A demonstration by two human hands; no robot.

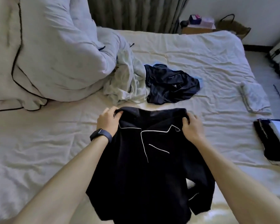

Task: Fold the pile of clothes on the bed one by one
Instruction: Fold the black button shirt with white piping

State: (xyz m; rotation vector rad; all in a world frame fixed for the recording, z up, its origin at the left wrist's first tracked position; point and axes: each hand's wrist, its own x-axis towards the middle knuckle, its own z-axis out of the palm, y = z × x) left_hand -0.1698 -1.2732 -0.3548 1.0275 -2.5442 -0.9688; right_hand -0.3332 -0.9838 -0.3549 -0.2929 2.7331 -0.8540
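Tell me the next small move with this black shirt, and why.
Probably lay the black shirt flat on the bed sheet and smooth it. The left hand and right hand each grip a shoulder, the collar faces up, but the lower part is bunched, so a fold now would come out crooked.

I have a single wide head view, looking forward and down from the near side of the bed (184,50), close over the shirt (144,175) at six o'clock; curtain (136,12) at twelve.

Bare forearms, dark left wristband (101,134), perhaps a tracker
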